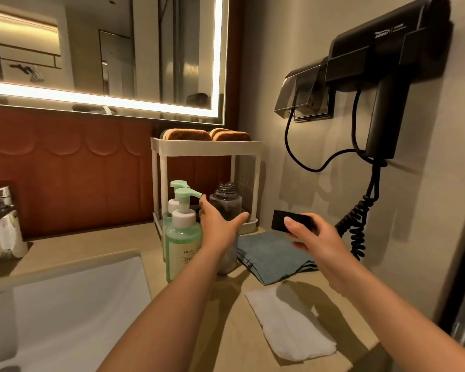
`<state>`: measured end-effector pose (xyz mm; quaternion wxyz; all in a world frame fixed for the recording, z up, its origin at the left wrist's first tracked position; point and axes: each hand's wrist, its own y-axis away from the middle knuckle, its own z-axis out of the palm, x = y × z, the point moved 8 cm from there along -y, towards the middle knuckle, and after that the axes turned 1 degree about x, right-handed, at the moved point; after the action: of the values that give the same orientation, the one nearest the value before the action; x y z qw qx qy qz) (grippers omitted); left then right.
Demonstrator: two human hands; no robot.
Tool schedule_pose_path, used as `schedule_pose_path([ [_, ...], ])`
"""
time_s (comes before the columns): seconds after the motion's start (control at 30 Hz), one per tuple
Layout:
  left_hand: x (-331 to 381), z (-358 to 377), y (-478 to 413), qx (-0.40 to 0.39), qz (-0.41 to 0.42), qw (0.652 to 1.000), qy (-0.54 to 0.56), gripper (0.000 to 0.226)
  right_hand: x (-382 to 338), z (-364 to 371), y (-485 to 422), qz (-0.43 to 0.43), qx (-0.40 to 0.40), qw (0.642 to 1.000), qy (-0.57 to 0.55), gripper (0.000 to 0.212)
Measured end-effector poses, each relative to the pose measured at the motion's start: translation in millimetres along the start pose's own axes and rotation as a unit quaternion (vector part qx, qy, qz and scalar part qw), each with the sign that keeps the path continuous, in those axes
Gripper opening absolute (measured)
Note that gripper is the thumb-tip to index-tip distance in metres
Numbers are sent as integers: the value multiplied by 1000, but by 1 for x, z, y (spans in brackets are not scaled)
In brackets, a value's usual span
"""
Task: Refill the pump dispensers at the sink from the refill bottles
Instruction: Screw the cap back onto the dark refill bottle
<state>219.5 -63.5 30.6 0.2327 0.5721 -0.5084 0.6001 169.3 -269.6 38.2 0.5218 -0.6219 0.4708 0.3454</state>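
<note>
A white tissue (290, 327) is lying flat on the counter (220, 331), nearest of all, below the right hand. The right hand (316, 241) is gripping a small black cap (290, 222), fingers closed on it, above a folded blue cloth (269, 257). The left hand (220, 229) is reaching forward with fingers spread apart, holding nothing, its thumb just beside an uncapped dark bottle (226, 201). That bottle is standing upright, long axis vertical, mouth pointing up, on the rack (207, 149) just beyond the left hand. Left of this hand two green dispensers (181, 242) are standing upright, their pump spouts pointing right. A lower clear bottle (227, 260) is partly hidden under the left wrist.
</note>
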Motion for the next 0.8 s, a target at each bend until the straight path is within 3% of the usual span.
schedule_pose_path([
  [0.1, -2, 1, -2, 3, 20, 999, -31, 77, 1, 0, 1, -5, 2, 1000, -6, 67],
  [0.27, 6, -7, 19, -10, 78, 996, -34, 55, -5, 0, 2, -15, 5, 1000, -17, 45],
  [0.47, 22, -40, 70, -47, 126, 991, -19, 43, -35, 3, 22, -26, -12, 997, -71, 68],
  [0.63, 25, -80, 105, -63, 117, 991, -25, 45, -66, 15, 48, -52, -54, 993, -86, 49],
  [0.8, 23, -109, 132, -77, 108, 991, -24, 49, -88, 39, 75, -58, -116, 986, -105, 45],
])
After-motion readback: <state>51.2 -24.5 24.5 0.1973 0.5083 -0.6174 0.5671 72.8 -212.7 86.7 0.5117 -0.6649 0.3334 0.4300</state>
